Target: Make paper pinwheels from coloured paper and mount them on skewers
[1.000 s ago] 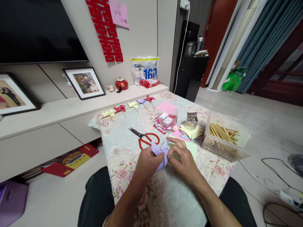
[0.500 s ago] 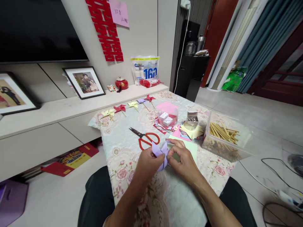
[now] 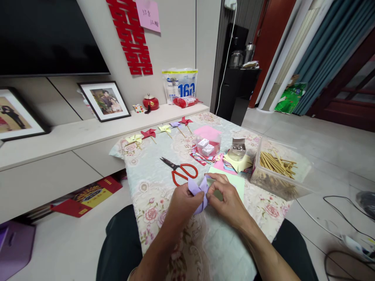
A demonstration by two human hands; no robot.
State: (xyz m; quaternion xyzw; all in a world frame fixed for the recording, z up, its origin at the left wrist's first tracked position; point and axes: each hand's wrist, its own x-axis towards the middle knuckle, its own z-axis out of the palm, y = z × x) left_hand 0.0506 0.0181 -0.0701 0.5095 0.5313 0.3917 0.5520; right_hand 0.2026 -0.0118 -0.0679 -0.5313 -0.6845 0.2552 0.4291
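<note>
Between my hands is a purple paper pinwheel (image 3: 195, 188) with its corners folded in. My left hand (image 3: 187, 198) pinches it from the left, thumb pressed on its middle. On the other side my right hand (image 3: 222, 193) is closed, its thumb and forefinger at the paper's right edge; whether they also hold something small cannot be seen. Open scissors with red handles (image 3: 185, 170) lie just beyond my left hand. A pale green paper sheet (image 3: 236, 183) lies partly under my right hand.
Several finished pinwheels on sticks (image 3: 149, 134) line the table's far left edge. A clear box of sticks (image 3: 274, 185) stands at the right. A round container with small white boxes (image 3: 215, 149) and an open box of pins (image 3: 238, 146) stand among cut paper squares (image 3: 241, 164).
Almost nothing differs. Both hands keep their grip on the purple pinwheel, and the view has shifted very slightly.
</note>
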